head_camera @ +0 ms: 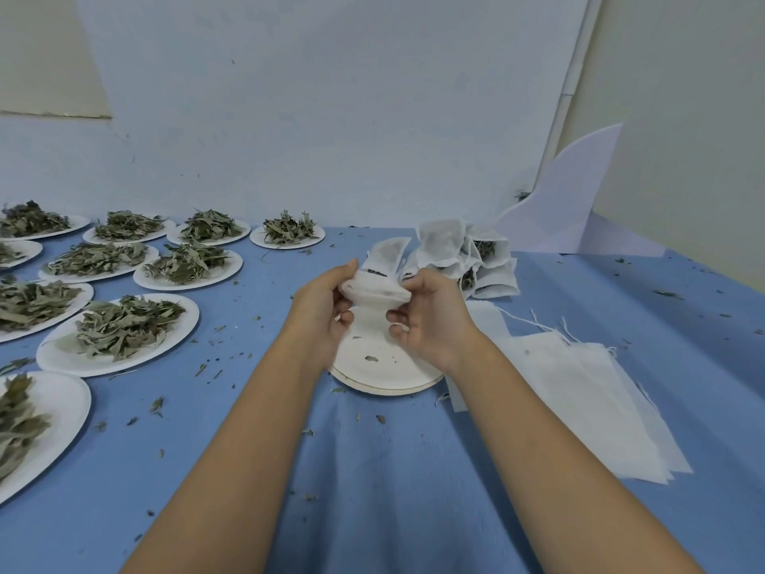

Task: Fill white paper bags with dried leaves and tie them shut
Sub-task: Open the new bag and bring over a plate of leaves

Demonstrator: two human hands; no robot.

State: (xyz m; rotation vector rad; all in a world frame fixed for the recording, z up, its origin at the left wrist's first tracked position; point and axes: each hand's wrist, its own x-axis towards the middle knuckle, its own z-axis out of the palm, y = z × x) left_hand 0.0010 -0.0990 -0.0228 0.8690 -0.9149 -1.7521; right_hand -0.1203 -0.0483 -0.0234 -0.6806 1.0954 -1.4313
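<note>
Forearms [232,449] cross the tabletop's near edge. The left hand [321,308] and right hand [430,321] pinch one leaf-filled white bag [374,290] with curled fingers, above an emptied plate [385,366]; it is apparently untied. Filled bags [463,254] lie toward the far edge. Left to do: empty bags [579,391] at the right edge, leaf plates [124,325] at the left edge.

We see a plain blue worktop [372,470] flecked with grey-green crumbs, white plates [120,358] of dull grey-green leaves [124,325] to the left of our left hand [323,316], a white bag [374,290] darkly speckled at its mouth between both hands, and plain white flat bags [579,399] beside our right hand [430,321].
</note>
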